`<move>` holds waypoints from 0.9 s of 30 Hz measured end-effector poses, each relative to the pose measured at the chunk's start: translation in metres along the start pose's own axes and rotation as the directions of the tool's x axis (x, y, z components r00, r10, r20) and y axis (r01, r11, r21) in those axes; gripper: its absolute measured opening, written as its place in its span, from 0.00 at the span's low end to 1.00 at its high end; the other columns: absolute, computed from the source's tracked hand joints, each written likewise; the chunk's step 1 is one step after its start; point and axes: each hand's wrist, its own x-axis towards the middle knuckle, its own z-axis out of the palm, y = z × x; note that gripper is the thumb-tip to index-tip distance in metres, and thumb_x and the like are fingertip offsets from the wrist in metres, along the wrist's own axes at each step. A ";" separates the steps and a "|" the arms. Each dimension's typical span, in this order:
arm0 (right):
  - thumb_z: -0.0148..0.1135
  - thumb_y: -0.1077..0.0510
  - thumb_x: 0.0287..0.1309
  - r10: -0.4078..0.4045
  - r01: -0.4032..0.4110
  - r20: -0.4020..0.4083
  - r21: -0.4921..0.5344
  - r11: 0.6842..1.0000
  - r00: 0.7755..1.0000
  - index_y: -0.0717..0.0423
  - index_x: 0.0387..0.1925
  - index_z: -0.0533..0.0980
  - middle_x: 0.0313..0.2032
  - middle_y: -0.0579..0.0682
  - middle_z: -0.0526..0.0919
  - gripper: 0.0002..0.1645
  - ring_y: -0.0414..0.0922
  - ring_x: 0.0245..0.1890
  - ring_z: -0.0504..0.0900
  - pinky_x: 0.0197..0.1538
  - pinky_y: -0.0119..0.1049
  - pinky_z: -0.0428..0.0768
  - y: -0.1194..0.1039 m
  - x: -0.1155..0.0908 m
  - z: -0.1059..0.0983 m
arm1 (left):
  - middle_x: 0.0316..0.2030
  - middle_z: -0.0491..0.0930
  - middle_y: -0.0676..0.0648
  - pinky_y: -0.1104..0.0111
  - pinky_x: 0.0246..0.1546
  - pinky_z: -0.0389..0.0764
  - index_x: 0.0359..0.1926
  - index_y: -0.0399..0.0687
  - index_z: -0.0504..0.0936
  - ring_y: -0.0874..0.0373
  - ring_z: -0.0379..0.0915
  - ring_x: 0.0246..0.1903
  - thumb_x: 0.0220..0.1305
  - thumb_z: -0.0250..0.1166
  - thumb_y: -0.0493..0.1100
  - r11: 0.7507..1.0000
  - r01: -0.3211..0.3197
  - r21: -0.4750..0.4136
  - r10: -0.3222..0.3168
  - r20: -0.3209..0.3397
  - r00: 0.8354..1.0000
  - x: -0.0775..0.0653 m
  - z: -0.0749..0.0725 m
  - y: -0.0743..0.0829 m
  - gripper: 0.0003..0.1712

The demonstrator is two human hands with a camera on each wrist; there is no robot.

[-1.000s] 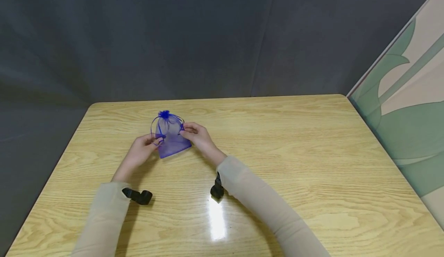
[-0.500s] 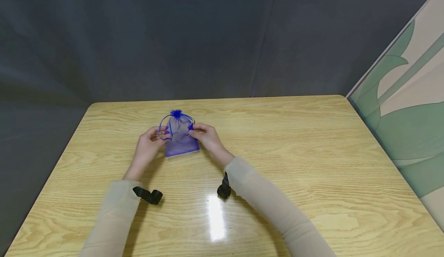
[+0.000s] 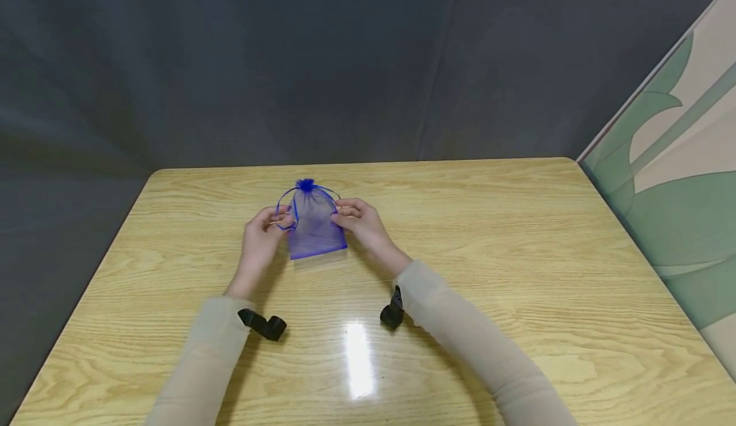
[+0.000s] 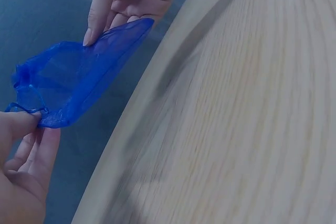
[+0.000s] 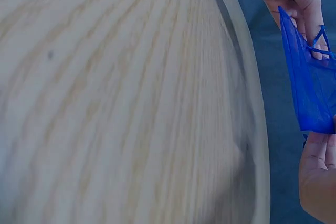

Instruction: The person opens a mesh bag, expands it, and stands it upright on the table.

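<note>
A sheer blue drawstring pouch, gathered at its top with ribbon loops at the sides, is held up over the table between both hands. My left hand pinches its left edge between thumb and fingers, close to a ribbon loop. On the opposite edge, my right hand grips the pouch the same way. In the left wrist view the pouch spans the two hands, its fabric see-through. The right wrist view catches the pouch only in part, cut off by the frame's edge.
A light wood-grain table lies beneath the hands, with a bright light reflection near its front. Dark curtain hangs behind its back edge. A panel with green leaf shapes stands on the right.
Both hands have carried the pouch to the right across the table. It hangs straighter now, and both hands still grip its sides.
</note>
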 end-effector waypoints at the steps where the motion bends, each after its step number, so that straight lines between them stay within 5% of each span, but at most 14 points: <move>1: 0.60 0.71 0.57 -0.003 0.003 0.001 0.010 1.000 1.000 0.67 0.49 0.71 0.27 0.39 0.77 0.17 0.31 0.28 0.78 0.36 0.22 0.77 -0.001 0.000 -0.002 | 0.28 0.76 0.68 0.82 0.36 0.79 0.53 0.29 0.74 0.76 0.75 0.30 0.65 0.59 0.32 1.000 0.004 -0.007 -0.004 -0.002 1.000 0.000 0.001 0.000 0.17; 7: 0.59 0.73 0.57 -0.029 0.029 0.009 -0.002 1.000 1.000 0.64 0.41 0.70 0.27 0.39 0.77 0.11 0.30 0.29 0.79 0.37 0.21 0.78 -0.005 -0.004 -0.014 | 0.30 0.76 0.65 0.81 0.36 0.79 0.54 0.30 0.74 0.75 0.75 0.31 0.64 0.59 0.31 1.000 0.015 -0.022 -0.015 0.017 1.000 0.000 0.010 0.000 0.17; 17: 0.56 0.69 0.62 -0.035 0.036 0.018 -0.032 0.999 0.999 0.73 0.54 0.72 0.30 0.36 0.81 0.19 0.29 0.31 0.80 0.42 0.21 0.79 -0.009 -0.007 -0.027 | 0.39 0.78 0.50 0.79 0.36 0.80 0.55 0.30 0.74 0.74 0.75 0.32 0.64 0.59 0.32 1.000 0.008 -0.004 -0.008 0.079 0.997 0.000 0.023 0.000 0.18; 27: 0.56 0.58 0.66 -0.007 0.002 -0.049 -0.092 0.996 0.999 0.65 0.55 0.75 0.49 0.53 0.81 0.20 0.30 0.36 0.78 0.42 0.24 0.78 -0.011 -0.006 -0.031 | 0.42 0.78 0.39 0.80 0.34 0.79 0.53 0.26 0.74 0.75 0.75 0.29 0.62 0.60 0.28 1.000 -0.018 -0.024 0.021 0.129 0.991 -0.003 0.036 -0.001 0.18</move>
